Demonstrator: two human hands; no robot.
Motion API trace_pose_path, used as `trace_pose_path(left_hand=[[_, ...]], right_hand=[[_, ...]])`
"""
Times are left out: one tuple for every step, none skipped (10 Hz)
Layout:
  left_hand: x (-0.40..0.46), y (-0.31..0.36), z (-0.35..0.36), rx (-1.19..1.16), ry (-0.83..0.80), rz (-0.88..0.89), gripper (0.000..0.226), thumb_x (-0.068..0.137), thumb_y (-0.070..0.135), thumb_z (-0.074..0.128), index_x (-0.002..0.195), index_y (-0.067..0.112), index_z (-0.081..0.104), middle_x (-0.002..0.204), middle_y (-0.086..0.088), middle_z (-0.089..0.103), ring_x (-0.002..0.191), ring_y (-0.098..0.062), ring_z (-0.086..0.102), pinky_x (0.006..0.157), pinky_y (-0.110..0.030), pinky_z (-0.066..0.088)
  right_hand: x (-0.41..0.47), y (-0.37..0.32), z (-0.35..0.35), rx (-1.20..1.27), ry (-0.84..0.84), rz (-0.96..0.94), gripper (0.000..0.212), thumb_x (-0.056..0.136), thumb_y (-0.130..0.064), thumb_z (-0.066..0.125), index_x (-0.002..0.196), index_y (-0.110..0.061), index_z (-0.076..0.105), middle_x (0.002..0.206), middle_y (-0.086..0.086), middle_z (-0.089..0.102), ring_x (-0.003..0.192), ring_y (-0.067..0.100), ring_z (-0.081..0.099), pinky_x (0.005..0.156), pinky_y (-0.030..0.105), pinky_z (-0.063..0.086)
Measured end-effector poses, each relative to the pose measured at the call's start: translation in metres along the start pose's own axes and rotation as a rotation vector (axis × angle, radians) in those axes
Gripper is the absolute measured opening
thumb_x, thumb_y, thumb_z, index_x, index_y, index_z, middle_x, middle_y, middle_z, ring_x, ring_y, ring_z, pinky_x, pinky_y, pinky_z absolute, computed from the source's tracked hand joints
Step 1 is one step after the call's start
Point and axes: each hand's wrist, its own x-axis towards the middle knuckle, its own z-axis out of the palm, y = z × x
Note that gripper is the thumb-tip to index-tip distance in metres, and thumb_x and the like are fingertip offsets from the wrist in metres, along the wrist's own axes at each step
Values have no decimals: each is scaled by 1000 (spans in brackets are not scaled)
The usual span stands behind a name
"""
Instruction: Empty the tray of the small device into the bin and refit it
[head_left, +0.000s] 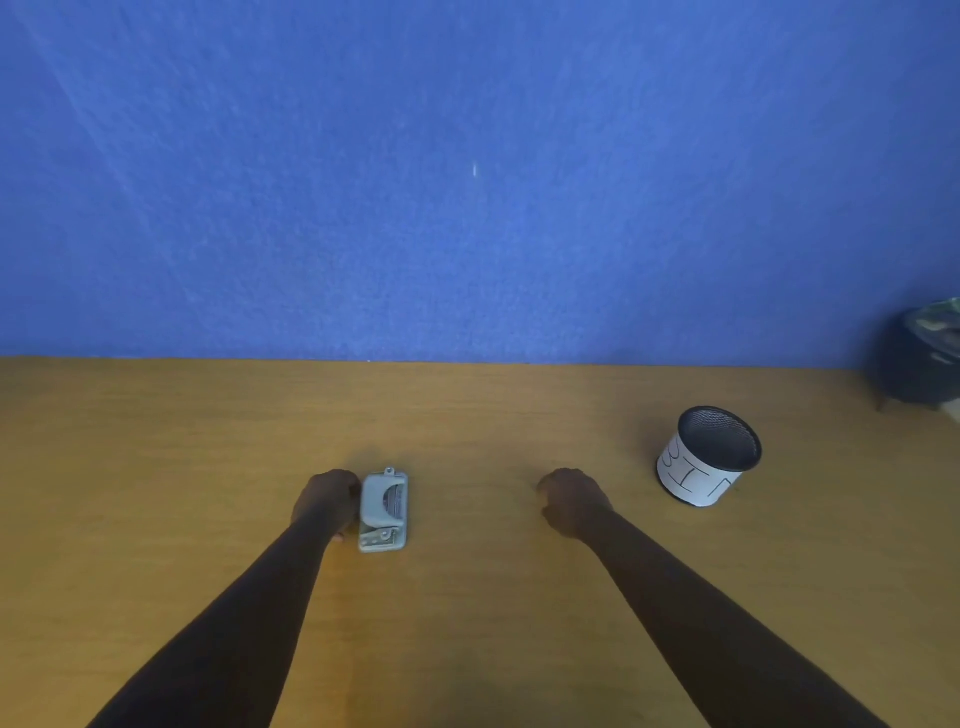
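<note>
While left hand (328, 500) touches hole punch (384, 512), bin (707, 457) apart.

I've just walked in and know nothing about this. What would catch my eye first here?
Probably the big blue wall that fills the upper half, above a bare wooden table. Then the two dark arms reaching in: the left hand touches a small grey hole punch near the middle, while the right hand rests empty. On the right stands a mesh cup with a handwritten paper label.
</note>
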Motion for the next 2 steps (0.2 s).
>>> trace_pose_path(left_hand=[[3, 1, -8, -64, -30, -34, 13, 85, -2, 54, 87, 2, 67, 67, -11, 64, 58, -28, 67, 57, -35, 60], [1, 9, -18, 3, -22, -52, 18, 85, 1, 60, 100, 2, 68, 97, -18, 71, 81, -31, 72, 75, -41, 61]], right_hand=[[4, 4, 1, 4, -27, 1, 38, 92, -12, 51, 130, -7, 53, 133, 12, 55, 121, 26, 53, 98, 31, 46], [5, 2, -3, 17, -42, 3, 40, 92, -18, 52, 131, -7, 52, 134, 12, 54, 121, 26, 53, 99, 32, 47]])
